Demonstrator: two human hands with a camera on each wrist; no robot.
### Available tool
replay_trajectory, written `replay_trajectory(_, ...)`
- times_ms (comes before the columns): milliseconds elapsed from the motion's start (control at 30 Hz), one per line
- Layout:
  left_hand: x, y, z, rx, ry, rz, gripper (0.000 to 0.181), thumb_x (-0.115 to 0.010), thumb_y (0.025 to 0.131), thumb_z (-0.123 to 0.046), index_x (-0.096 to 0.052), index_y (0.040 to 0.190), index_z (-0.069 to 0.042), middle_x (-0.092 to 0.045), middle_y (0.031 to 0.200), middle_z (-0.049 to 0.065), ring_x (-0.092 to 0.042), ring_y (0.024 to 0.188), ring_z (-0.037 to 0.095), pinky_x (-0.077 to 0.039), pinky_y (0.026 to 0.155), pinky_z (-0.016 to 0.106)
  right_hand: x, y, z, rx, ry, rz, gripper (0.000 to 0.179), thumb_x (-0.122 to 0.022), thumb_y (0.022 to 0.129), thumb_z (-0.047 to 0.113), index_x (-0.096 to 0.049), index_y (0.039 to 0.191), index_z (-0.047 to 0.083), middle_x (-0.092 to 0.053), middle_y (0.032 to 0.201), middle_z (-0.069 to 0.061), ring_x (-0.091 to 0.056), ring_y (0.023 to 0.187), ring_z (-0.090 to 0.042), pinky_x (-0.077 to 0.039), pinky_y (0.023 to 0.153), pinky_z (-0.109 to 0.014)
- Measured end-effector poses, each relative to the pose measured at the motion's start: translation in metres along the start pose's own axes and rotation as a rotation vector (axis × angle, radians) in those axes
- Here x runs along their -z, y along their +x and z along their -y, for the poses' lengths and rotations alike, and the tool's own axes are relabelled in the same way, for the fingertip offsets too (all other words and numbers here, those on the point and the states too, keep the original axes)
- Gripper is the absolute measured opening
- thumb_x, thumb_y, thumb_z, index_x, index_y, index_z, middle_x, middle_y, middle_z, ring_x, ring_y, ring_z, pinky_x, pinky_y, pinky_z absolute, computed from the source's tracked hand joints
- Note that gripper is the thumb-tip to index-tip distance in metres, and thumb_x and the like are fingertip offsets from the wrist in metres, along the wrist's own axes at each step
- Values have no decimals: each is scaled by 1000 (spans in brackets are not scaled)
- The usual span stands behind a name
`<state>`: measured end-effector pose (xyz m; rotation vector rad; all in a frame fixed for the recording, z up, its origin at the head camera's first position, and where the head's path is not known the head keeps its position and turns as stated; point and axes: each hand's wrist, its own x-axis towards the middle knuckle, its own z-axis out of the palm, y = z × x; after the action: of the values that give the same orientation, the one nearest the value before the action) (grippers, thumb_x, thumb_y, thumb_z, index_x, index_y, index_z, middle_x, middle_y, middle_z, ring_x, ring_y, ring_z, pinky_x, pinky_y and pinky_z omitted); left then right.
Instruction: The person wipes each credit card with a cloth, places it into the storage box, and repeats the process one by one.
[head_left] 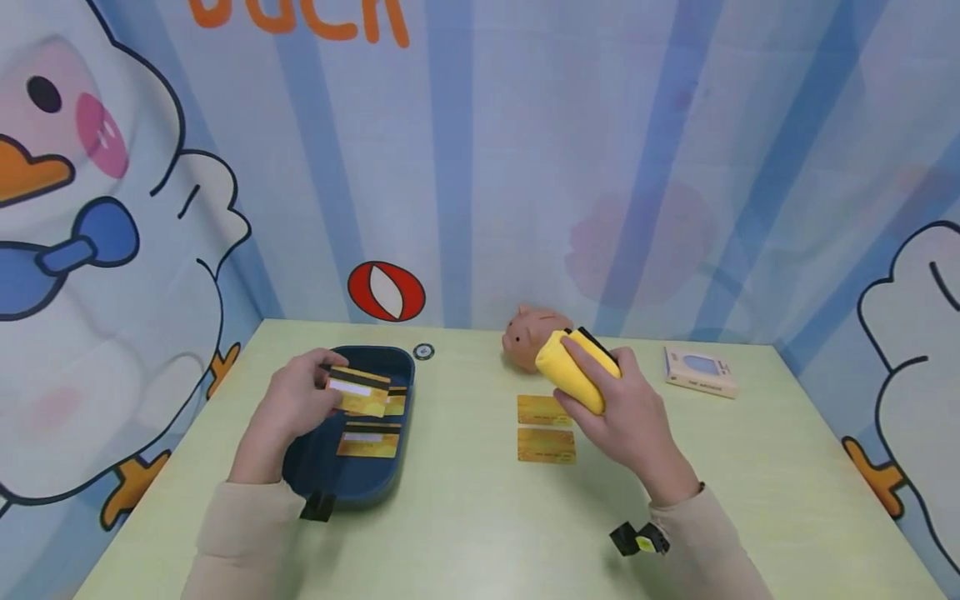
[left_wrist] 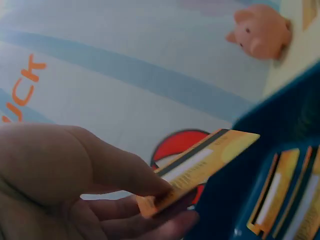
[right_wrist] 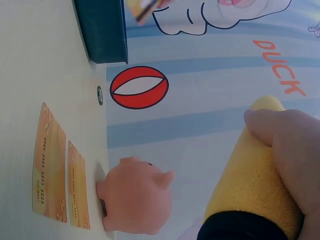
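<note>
Between the thumb and fingers of my left hand (head_left: 298, 392) is a gold bank card (left_wrist: 200, 162), its black stripe and white strip facing up. It is held over the dark blue bin (head_left: 352, 483), where two more gold bank cards (head_left: 369, 442) lie stripe side up. My right hand (head_left: 626, 417) grips a soft yellow fuzzy roll (right_wrist: 250, 175) with a black part at one end, raised over the table. Below and left of that hand, two gold cards (head_left: 546, 446) lie on the table, one behind the other, numbers showing.
A pink piggy bank (head_left: 525, 337) stands at the back, partly behind the yellow roll. To its right is a small pale box (head_left: 700, 372). A round chip (head_left: 423, 352) lies just beyond the bin's back right corner. A printed curtain (head_left: 487, 167) hangs behind the table.
</note>
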<state>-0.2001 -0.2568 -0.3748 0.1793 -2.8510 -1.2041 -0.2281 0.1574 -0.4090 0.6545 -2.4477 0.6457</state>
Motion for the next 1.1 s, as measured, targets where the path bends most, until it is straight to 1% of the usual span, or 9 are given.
replay_trajectory(100,-5,2,11,26,75,76,44,-62,90,6,-59,134,5,-64,99,21,-68,76,26,-60,64,34,0,1,1,1,2,3,70,-83,90,35,-54,154,31,-53,114,-24,-52,81,-28,-47,53,-35)
replay_trajectory(167,-12,4,15,41,109,125,44,-62,88,7,-60,132,5,-62,97,19,-65,74,25,-58,63,34,0,1,1,0,3,5,70,-82,90,37,-54,154,32,-52,114,-23,-51,80,-27,-46,53,-34)
replay_trajectory(300,-25,7,19,62,157,175,46,-64,83,10,-62,128,5,-63,96,17,-64,77,26,-55,62,34,0,0,3,3,6,15,70,-81,91,41,-53,155,35,-52,115,-22,-51,78,-26,-45,52,-33)
replay_trajectory(467,-32,9,19,72,223,172,46,-65,83,7,-63,129,4,-63,104,20,-61,90,31,-55,68,37,1,-1,4,2,3,16,70,-81,91,41,-53,155,34,-52,117,-22,-52,78,-26,-46,52,-33)
replay_trajectory(633,-33,7,16,114,258,170,46,-68,87,3,-60,132,6,-63,119,27,-62,97,34,-57,75,40,3,-1,4,7,6,5,70,-81,91,39,-53,155,33,-52,117,-23,-52,78,-26,-45,51,-33)
replay_trajectory(767,-32,5,13,134,302,167,49,-69,88,-1,-59,135,7,-61,127,31,-62,96,34,-56,74,39,5,-1,4,6,11,1,70,-82,91,38,-53,155,34,-52,117,-23,-51,78,-26,-44,51,-32)
replay_trajectory(833,-31,5,12,137,316,169,50,-68,89,-2,-58,137,8,-61,128,32,-63,92,32,-56,71,37,5,-1,4,4,13,3,70,-81,91,39,-53,155,34,-52,117,-23,-51,78,-26,-44,52,-33)
replay_trajectory(933,-29,4,10,135,329,169,49,-66,91,-4,-57,138,10,-60,130,33,-63,92,33,-56,72,39,6,-1,4,2,14,3,70,-81,91,40,-53,155,34,-52,117,-23,-51,80,-26,-45,52,-33)
replay_trajectory(1100,-28,5,9,114,371,144,50,-65,98,-15,-55,139,12,-60,135,34,-61,102,38,-57,89,52,7,-1,3,-7,14,1,70,-81,91,41,-53,155,34,-52,119,-23,-53,81,-27,-45,53,-34)
